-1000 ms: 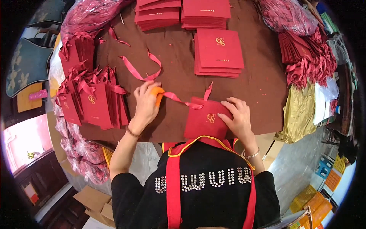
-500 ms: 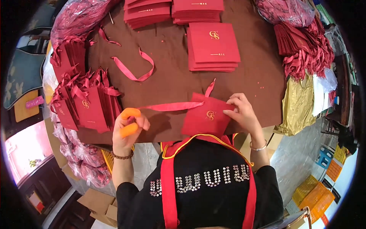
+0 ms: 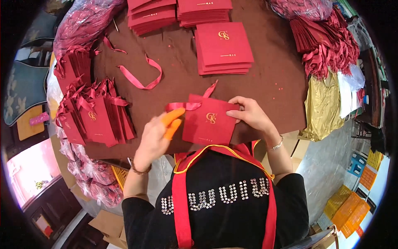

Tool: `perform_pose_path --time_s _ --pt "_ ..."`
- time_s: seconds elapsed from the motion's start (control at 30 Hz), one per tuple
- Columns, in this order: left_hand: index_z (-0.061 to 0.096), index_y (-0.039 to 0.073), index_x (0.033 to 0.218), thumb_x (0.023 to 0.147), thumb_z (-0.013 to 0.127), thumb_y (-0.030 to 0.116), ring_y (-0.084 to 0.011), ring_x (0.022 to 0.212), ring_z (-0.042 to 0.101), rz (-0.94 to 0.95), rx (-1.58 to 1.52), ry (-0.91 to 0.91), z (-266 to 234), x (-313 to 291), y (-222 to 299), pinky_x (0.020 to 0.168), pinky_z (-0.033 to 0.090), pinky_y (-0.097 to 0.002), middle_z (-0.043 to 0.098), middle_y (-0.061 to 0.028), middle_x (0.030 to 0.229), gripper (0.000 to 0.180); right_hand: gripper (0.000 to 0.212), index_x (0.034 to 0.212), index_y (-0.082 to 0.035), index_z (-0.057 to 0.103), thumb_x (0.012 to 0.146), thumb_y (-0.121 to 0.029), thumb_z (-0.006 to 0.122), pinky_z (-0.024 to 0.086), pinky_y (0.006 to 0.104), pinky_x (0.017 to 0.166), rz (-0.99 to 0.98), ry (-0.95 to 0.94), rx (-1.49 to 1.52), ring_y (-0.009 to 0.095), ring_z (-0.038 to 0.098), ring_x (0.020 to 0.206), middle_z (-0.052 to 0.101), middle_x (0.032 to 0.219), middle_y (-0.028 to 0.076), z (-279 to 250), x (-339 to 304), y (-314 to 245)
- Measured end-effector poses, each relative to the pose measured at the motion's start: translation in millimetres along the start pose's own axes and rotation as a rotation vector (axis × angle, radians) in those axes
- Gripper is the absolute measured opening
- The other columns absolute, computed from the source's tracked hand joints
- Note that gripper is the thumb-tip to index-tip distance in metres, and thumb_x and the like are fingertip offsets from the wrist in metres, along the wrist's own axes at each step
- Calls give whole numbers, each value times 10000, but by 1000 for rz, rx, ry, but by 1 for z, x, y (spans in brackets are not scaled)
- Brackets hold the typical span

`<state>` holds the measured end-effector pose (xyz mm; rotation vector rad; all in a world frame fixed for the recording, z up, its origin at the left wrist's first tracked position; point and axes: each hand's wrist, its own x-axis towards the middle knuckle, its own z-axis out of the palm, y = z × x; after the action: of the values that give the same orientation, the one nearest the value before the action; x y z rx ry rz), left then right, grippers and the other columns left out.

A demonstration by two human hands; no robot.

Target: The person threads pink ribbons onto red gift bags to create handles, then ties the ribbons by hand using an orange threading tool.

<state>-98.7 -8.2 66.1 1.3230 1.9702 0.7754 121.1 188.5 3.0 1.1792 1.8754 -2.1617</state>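
Note:
A flat red pouch (image 3: pixel 208 120) with a gold emblem lies near the table's front edge. My right hand (image 3: pixel 251 115) pinches it at its upper right edge, thumb on top. From the pouch's top a red satin ribbon (image 3: pixel 192 106) runs leftward, and a shorter ribbon tail (image 3: pixel 211 88) sticks up. My left hand (image 3: pixel 156 135), with orange covers on two fingers, is closed about the left ribbon beside the pouch's left edge; the exact grip is partly hidden. A loose curved ribbon (image 3: pixel 154 76) lies farther up the table.
Stacked red pouches (image 3: pixel 224 47) stand ahead on the brown cloth (image 3: pixel 273 101). Ribboned pouches (image 3: pixel 99 118) crowd the left side, and more (image 3: pixel 321 39) lie at the far right. A plastic-wrapped bundle (image 3: pixel 85 25) sits far left. A gold bag (image 3: pixel 325 110) hangs at the right edge.
My left hand has moved right, up to the pouch, and the stretched ribbon has gone slack and folded. The pouch and my right hand have shifted slightly left in view.

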Motion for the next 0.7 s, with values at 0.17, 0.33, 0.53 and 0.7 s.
perform_pose_path --time_s 0.17,0.33,0.53,0.7 --pt "626 84 1108 740 636 52 -322 1112 436 325 679 254 19 10 26 944 340 -418 493 -138 1154 369 350 1047 42 585 791 -175 686 471 257 542 -49 -8 -43 108 592 587 596 686 59 4 3 8" --pt "571 -22 1083 793 580 50 -312 927 594 383 213 -61 60 15 15 848 427 -433 618 -180 954 299 353 1028 55 590 789 -184 690 481 261 556 -54 -8 -53 123 610 605 618 706 80 7 -1 7" --pt "602 30 1035 874 583 89 -232 625 615 146 -66 56 83 21 11 587 487 -315 644 -152 865 173 232 953 23 593 806 -127 694 466 222 571 -38 -13 -38 76 562 624 592 740 22 10 -2 3" --pt "622 35 1031 843 613 59 -209 632 631 118 -30 158 90 23 4 578 503 -298 654 -131 823 190 229 948 25 599 806 -126 694 463 222 574 -53 -24 -11 78 564 630 587 737 22 10 -3 2"
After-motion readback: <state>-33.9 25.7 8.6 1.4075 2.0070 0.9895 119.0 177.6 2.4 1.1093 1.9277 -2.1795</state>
